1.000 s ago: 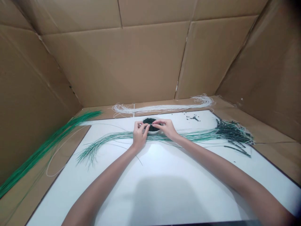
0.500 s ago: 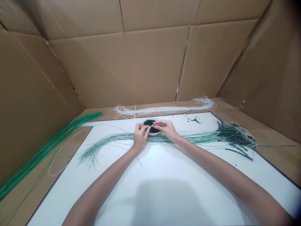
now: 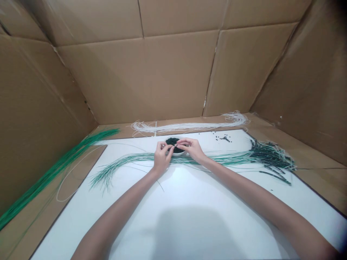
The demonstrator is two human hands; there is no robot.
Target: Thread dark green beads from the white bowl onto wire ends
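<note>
Over the white bowl (image 3: 178, 154) of small dark green beads (image 3: 172, 141), my two hands meet fingertip to fingertip. Thumb and forefinger of my left hand (image 3: 162, 154) are pinched on the end of a thin pale strand (image 3: 60, 186), which trails off to the left in a loop. My right hand (image 3: 193, 148) also pinches at the same spot; whatever lies between its fingertips is too small to make out. Behind and below my wrists a bundle of green strands (image 3: 130, 158) lies across the white board.
Dark beaded strand ends (image 3: 271, 155) fan out at the right. Loose beads (image 3: 224, 138) are scattered at the board's back edge. A white strand bundle (image 3: 184, 126) lies behind, a bright green bundle (image 3: 56, 166) at the left. Cardboard walls (image 3: 176, 72) surround the white board (image 3: 130, 224).
The whole view has shifted slightly, with the scene sitting a little lower and to the right. My hands stay pinched together over the bowl, with only tiny fingertip movement.
</note>
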